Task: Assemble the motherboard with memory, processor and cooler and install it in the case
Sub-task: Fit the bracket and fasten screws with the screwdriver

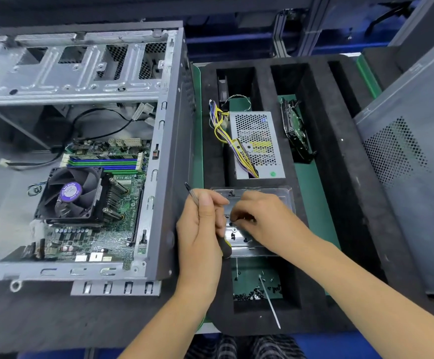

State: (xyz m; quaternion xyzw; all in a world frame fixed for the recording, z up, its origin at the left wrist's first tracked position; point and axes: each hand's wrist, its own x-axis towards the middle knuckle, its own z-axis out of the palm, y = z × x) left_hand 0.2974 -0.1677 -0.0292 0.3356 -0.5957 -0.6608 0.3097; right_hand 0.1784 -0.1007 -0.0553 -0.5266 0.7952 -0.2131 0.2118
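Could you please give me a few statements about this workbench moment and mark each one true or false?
1. The motherboard lies inside the open case. True.
2. The left hand holds a screwdriver. True.
3. The cooler fan lies in the foam tray beside the power supply. False: it sits on the motherboard.
4. The right hand rests on the hard drive. False: its fingers reach into the clear screw tray.
5. The power supply, with yellow wires, sits in a foam tray compartment. True.
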